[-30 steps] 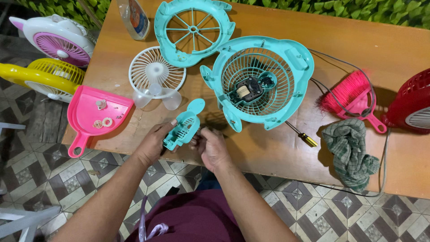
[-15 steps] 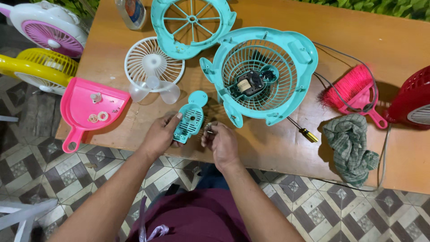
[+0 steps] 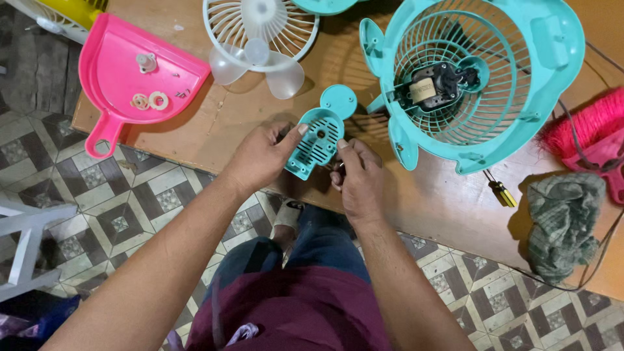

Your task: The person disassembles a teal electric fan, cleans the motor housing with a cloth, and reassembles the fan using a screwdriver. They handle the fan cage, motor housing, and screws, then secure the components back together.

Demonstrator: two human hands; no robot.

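Two hands meeting at the near table edge, left hand (image 3: 263, 158) pinching a teal vented cover (image 3: 316, 137), its long axis tilting far-right, round end pointing away, right hand (image 3: 356, 177) curling, fingertip touching its right side, teal fan cage (image 3: 478, 78) lying far-right.

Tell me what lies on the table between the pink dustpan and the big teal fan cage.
In the head view, a white fan grille with its clear blade lies between the pink dustpan and the teal fan cage, on the wooden table.
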